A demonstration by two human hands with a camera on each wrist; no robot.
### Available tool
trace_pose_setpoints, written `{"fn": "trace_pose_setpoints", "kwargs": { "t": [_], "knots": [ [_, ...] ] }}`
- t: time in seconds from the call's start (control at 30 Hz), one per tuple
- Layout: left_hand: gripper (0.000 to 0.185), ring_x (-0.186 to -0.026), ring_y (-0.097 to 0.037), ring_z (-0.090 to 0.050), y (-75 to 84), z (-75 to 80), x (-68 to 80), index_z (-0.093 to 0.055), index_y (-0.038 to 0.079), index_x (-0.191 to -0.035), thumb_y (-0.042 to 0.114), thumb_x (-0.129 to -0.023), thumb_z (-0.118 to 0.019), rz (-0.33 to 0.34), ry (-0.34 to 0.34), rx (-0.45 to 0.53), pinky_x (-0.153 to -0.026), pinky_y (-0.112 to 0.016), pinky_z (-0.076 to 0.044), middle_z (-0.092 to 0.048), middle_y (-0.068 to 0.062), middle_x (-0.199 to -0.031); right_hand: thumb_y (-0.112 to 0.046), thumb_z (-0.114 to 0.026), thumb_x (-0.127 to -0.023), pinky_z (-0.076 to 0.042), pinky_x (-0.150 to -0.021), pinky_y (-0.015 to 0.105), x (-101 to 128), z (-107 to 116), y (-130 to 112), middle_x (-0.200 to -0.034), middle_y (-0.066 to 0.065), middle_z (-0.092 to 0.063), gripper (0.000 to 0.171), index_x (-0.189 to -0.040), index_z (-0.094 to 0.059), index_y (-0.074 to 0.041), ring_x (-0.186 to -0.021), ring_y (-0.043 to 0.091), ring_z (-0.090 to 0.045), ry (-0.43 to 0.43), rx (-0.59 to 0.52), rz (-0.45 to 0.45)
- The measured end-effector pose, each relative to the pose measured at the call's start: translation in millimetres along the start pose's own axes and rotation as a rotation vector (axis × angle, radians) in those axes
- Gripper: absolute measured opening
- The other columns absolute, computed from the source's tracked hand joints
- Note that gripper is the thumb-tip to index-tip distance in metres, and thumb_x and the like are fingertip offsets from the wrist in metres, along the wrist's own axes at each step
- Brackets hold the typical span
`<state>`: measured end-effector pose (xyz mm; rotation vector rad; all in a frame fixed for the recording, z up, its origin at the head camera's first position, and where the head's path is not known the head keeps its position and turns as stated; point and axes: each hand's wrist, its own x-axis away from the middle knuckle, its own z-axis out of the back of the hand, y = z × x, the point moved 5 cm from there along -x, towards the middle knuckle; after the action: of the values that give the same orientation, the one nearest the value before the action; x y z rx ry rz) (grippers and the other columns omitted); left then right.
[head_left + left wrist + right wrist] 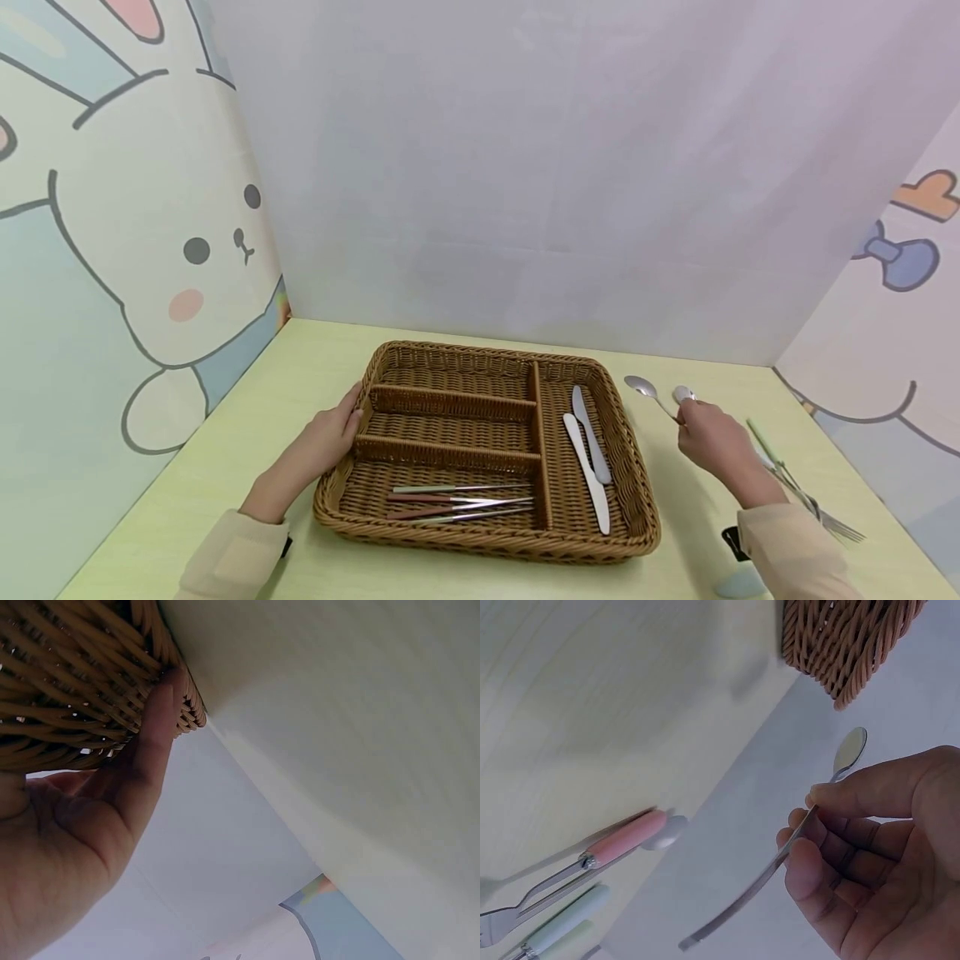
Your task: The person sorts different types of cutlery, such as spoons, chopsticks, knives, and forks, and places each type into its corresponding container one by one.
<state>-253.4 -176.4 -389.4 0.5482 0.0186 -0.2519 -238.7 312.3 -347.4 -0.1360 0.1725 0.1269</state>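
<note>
My left hand (326,437) grips the left side of a brown wicker cutlery basket (487,546). A finger (159,724) lies along its woven outer wall in the left wrist view. Off the basket's right side, my right hand (716,446) pinches a metal spoon (761,877) by its thin handle between thumb and fingers. The spoon's oval bowl points away from my palm. Two table knives (587,475) lie in the basket's long right compartment. Several chopsticks (457,504) with green or reddish-brown ends rest in the front left compartment. The other two left compartments hold nothing.
Right of the basket lie forks (840,525) with coloured handles, one a pink handle (626,838), and another spoon (684,394) partly behind my right hand. A pale wall (525,167) stands behind the table (322,333), with rabbit-printed panels (150,250) on both sides.
</note>
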Motion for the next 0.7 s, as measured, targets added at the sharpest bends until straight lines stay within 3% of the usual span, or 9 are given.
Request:
{"fn": "trace_pose_setpoints", "kwargs": {
  "t": [0.2, 0.47, 0.7],
  "knots": [
    [0.052, -0.038, -0.01, -0.029, -2.3, -1.8, -1.2, -0.017, -0.008, -0.143, 0.014, -0.099, -0.035, 0.005, -0.005, 0.008, -0.04, -0.027, -0.031, -0.038, 0.0, -0.049, 0.003, -0.046, -0.077, -0.042, -0.047, 0.039, -1.9, 5.1, -21.8, -0.074, 0.009, -0.059, 0.011, -0.079, -0.056, -0.001, -0.059, 0.024, -0.055, 0.013, 0.017, 0.029],
    [0.052, -0.038, -0.01, -0.028, -4.2, -3.1, -2.5, -0.017, -0.008, -0.143, 0.014, -0.099, -0.034, 0.009, -0.007, 0.012, -0.04, -0.026, -0.031, -0.037, 0.0, -0.048, 0.005, -0.05, -0.078, -0.042, -0.046, 0.036, -7.4, 11.6, -54.5, -0.071, 0.006, -0.057, 0.01, -0.075, -0.055, -0.003, -0.058, 0.02, -0.053, 0.06, 0.053, 0.099],
    [0.051, -0.038, -0.01, -0.03, -3.5, -2.6, -2.3, -0.018, -0.009, -0.142, 0.014, -0.099, -0.035, 0.003, 0.001, 0.012, -0.04, -0.026, -0.031, -0.038, 0.0, -0.048, 0.008, -0.047, -0.078, -0.027, -0.044, 0.027, -15.8, 14.6, -82.1, -0.063, 0.003, -0.045, 0.016, -0.069, -0.047, -0.006, -0.051, 0.014, -0.036, 0.035, 0.079, 0.148]
  ]
}}
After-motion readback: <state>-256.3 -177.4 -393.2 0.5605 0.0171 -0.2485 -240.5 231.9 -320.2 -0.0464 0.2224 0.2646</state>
